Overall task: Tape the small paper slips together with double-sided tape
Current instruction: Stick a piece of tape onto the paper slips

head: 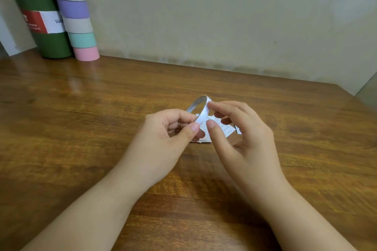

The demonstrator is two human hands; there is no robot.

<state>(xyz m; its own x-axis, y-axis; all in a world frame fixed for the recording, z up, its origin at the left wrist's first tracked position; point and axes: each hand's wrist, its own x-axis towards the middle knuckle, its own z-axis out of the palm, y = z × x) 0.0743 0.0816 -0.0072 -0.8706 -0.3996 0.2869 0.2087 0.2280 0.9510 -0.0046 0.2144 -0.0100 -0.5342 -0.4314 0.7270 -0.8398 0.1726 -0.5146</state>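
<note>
A thin white roll of double-sided tape (201, 108) stands on edge above the middle of the wooden table (81, 120). My left hand (171, 130) pinches its lower rim between thumb and curled fingers. My right hand (238, 128) is beside the roll on its right, with the index fingertip touching the roll's upper outer face and the thumb tip close to the white band below. Several small printed paper slips (222, 128) lie flat on the table under and behind both hands, partly hidden by the fingers.
A dark green flask (42, 26) and a tall tube with pastel bands (77, 18) stand at the back left against the wall. The table's right edge runs close to the far right corner.
</note>
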